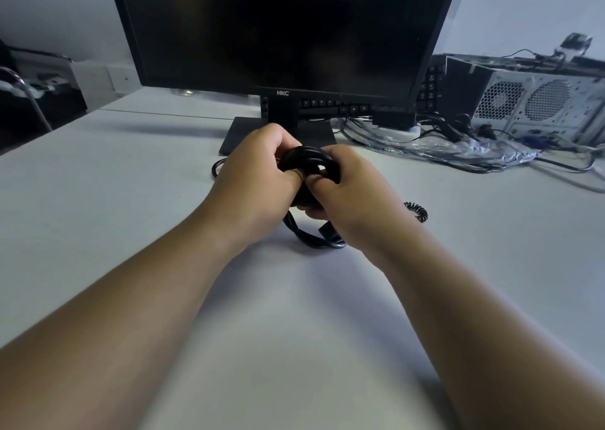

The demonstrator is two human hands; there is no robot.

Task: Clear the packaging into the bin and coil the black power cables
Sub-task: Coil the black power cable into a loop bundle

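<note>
Black power cable is located at the centre of the frame, gathered into a tight bundle of loops and held between both hands just in front of the monitor's stand base. The left hand grips the bundle from the left side, fingers curled over its top and thumb pressed against its near face. The right hand grasps the same bundle from the right side, with fingers wrapped round the loops. Below the hands, a loose loop of the cable hangs down and rests on the tabletop, with a black plug end visible beside it. A further short arc of cable lies on the tabletop just left of the left hand. A small black spiral cord lies on the tabletop to the right of the right hand, apart from it. The monitor, screen dark, fills the upper centre of the frame; a keyboard shows beneath its lower edge. At the upper right, clear plastic packaging lies among other cables near a computer tower.
</note>
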